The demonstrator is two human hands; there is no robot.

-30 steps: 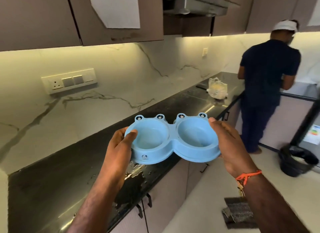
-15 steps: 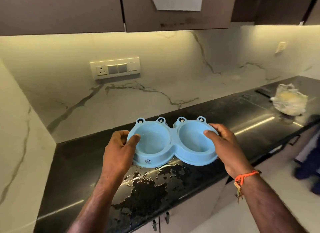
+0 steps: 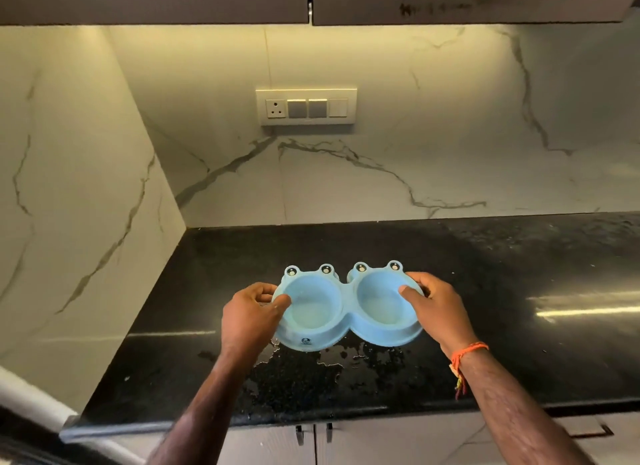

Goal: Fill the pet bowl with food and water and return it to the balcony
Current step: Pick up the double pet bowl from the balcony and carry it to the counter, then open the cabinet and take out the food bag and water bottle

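The black countertop has open room to the right of the blue pet bowl and behind it, up to the marble back wall. A side wall closes off the left. Cabinets hang overhead. A puddle of water lies just in front of the bowl.

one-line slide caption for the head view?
Both hands, left and right, hold an empty blue double pet bowl at a wet black countertop.
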